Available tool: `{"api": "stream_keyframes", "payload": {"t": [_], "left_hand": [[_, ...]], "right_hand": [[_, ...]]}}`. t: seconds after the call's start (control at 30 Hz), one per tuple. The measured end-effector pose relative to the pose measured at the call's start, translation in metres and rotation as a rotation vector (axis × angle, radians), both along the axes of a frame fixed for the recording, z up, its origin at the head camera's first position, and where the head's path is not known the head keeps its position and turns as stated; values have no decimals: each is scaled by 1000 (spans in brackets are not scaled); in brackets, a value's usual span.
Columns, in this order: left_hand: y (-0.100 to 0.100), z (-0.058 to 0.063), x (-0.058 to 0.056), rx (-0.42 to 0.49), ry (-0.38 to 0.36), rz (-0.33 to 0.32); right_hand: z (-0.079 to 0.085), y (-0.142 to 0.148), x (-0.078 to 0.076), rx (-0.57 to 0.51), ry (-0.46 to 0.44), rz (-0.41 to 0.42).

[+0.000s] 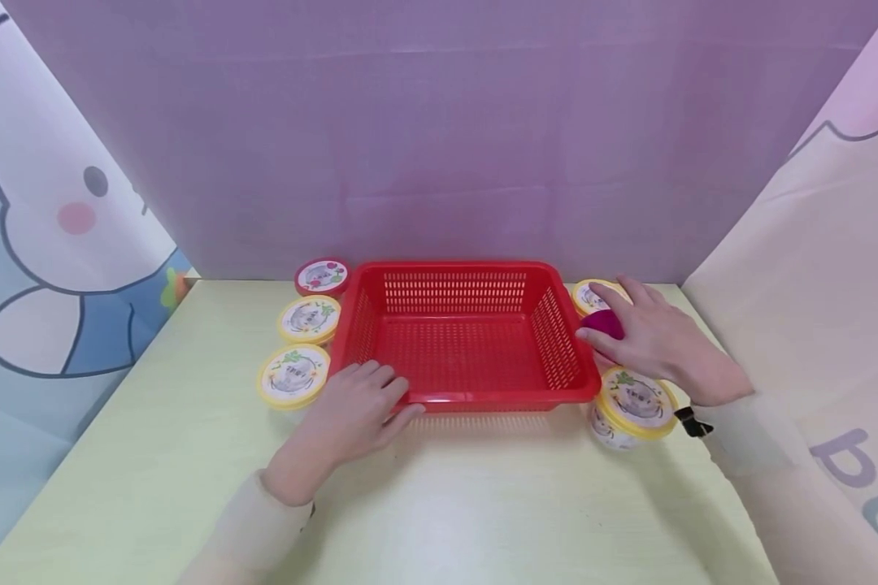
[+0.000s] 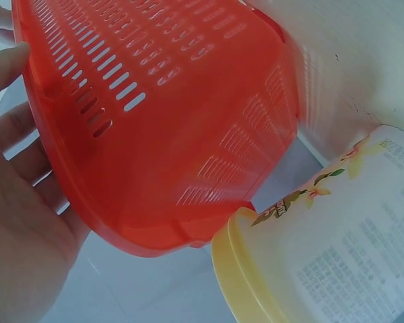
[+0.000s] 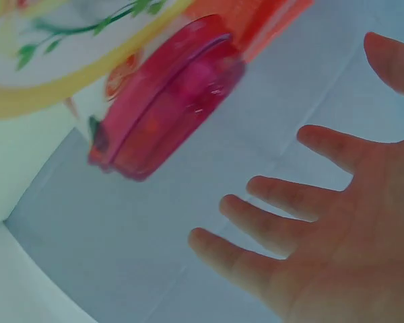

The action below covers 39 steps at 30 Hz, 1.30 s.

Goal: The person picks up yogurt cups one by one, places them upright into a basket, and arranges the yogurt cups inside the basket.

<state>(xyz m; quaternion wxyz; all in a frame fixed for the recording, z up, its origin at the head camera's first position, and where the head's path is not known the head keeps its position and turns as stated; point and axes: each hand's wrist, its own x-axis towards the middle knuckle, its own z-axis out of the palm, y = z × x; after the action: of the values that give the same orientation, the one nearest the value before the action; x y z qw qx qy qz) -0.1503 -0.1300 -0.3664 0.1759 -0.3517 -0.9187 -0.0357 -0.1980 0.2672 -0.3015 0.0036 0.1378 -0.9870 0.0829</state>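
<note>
A red slotted plastic basket (image 1: 464, 398) sits mid-table. My left hand (image 1: 354, 406) grips its near left corner; in the left wrist view its fingers (image 2: 30, 161) go over the basket's rim (image 2: 60, 182). My right hand (image 1: 654, 337) hovers over the tubs at the basket's right. It is nearest a magenta-lidded tub (image 1: 604, 323), partly hidden beneath the fingers. In the right wrist view the spread fingers (image 3: 269, 222) are apart from this tub (image 3: 172, 101). A yellow-lidded tub (image 1: 636, 404) stands nearer me, another yellow-lidded tub (image 1: 593, 294) behind.
Left of the basket stand a near yellow-lidded tub (image 1: 293, 376), a middle yellow-lidded tub (image 1: 310, 318) and a far pink-lidded tub (image 1: 322, 277). A purple backdrop (image 1: 439, 146) rises behind the pale table (image 1: 454, 504), with printed panels at both sides.
</note>
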Motion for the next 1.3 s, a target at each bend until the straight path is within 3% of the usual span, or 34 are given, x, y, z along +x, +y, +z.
{"api": "stream_keyframes", "payload": {"t": [0.47, 1.3], "left_hand": [[-1, 1, 1, -4, -20, 54], [-6, 3, -1, 13, -18, 64]], "right_hand": [[-10, 11, -14, 19, -56, -24], [-21, 18, -28, 31, -217, -44]]}}
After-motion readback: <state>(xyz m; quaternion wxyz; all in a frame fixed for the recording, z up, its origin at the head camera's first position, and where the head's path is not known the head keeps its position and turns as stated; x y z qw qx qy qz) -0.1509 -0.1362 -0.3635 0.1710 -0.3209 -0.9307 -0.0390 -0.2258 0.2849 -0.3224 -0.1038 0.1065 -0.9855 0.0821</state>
